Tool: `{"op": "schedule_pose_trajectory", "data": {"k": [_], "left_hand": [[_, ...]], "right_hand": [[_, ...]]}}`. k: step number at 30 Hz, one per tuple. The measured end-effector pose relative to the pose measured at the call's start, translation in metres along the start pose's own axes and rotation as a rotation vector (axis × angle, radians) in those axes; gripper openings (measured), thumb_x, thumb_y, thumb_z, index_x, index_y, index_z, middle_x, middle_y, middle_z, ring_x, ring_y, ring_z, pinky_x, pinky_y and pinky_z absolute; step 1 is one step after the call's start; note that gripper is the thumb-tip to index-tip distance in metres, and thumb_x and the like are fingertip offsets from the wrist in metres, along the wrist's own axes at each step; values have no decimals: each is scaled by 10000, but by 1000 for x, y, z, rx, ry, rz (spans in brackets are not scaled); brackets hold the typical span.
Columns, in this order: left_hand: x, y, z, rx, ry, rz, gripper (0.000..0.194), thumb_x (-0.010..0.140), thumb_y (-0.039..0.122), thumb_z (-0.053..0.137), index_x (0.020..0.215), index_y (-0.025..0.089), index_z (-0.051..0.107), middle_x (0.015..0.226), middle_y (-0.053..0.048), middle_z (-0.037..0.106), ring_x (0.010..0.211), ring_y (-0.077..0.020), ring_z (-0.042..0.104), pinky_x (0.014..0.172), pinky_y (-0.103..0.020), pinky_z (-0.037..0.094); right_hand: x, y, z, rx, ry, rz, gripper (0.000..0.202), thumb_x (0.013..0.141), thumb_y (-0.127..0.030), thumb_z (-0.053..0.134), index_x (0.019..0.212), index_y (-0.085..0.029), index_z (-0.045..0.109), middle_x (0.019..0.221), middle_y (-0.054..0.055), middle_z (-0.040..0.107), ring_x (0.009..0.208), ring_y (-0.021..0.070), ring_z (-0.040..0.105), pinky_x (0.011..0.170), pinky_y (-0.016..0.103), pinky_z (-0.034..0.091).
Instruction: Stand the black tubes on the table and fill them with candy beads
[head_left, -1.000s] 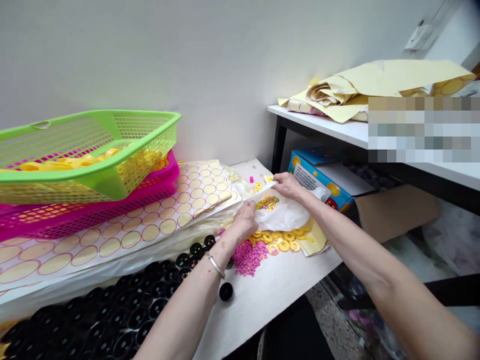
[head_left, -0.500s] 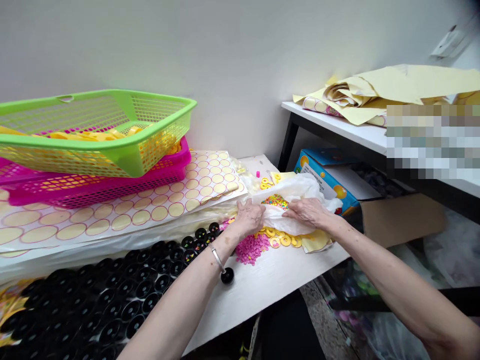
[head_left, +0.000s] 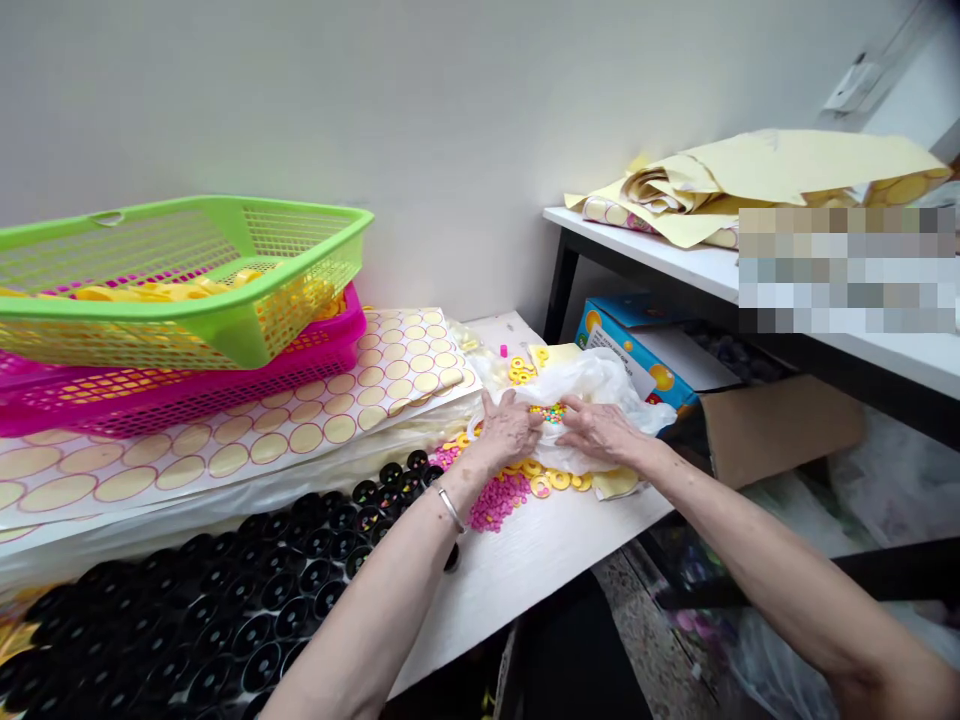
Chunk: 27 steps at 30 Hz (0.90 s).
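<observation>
On the left, the black cups [head_left: 259, 635] crowd together, the nearest ones cut off by the lower frame edge. The left hand [head_left: 508, 432] is at the bag's left end, fingers partly spread and bent; whether they pinch the plastic, I cannot tell. Another cup [head_left: 451, 560] is half hidden by that forearm. The pink beads [head_left: 495, 503] lie just beside the wrist, towards the tabletop's [head_left: 510, 580] front edge.

The white bag [head_left: 611, 378] lies under and between both hands, its long axis running left to right towards the box [head_left: 596, 318]. Mixed beads [head_left: 555, 413] show at its opening, between the fingertips; neither hand is clearly nearer. The right hand [head_left: 604, 432] rests over the bag's middle, fingers loosely curled, their grip unclear. Folds hide the bag's depth.
</observation>
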<state>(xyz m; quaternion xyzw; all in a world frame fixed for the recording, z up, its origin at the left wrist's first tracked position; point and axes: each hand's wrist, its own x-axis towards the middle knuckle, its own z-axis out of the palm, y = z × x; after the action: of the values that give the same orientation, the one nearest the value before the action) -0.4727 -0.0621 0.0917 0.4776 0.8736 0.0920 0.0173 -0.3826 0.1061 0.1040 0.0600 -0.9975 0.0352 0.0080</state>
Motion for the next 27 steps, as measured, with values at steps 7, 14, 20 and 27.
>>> {"op": "schedule_pose_trajectory", "data": {"k": [7, 14, 20, 27], "left_hand": [[0, -6, 1, -72, -72, -201, 340, 883, 461, 410, 926, 220, 646, 958, -83, 638, 1152, -279, 411, 1038, -610, 154], [3, -11, 8, -47, -91, -262, 695, 669, 465, 677, 1241, 216, 370, 1297, -127, 425, 1195, -313, 368, 1001, -605, 239], [11, -8, 9, -18, -117, -314, 723, 597, 431, 729, 1199, 167, 428, 1290, -166, 428, 1188, -348, 374, 985, -636, 226], [7, -8, -3, -102, -120, -307, 505, 647, 421, 676, 1108, 246, 566, 1228, -105, 530, 1189, -353, 402, 963, -622, 281]], "right_hand": [[9, 11, 16, 167, 33, 151, 362, 882, -481, 456, 1059, -183, 558, 1131, 101, 577, 953, 240, 591, 757, 313, 419], [20, 35, 29, 344, -68, 240, 1119, 548, -614, 734, 1416, -134, 214, 1365, 191, 416, 1205, 344, 452, 932, 390, 376], [23, 42, 33, 476, -101, 191, 1125, 478, -608, 770, 1396, -147, 312, 1315, 163, 488, 1167, 331, 491, 952, 398, 380], [10, 35, -2, 707, 333, 299, 548, 638, -587, 686, 980, -160, 652, 938, 88, 662, 882, 248, 598, 773, 339, 444]]}}
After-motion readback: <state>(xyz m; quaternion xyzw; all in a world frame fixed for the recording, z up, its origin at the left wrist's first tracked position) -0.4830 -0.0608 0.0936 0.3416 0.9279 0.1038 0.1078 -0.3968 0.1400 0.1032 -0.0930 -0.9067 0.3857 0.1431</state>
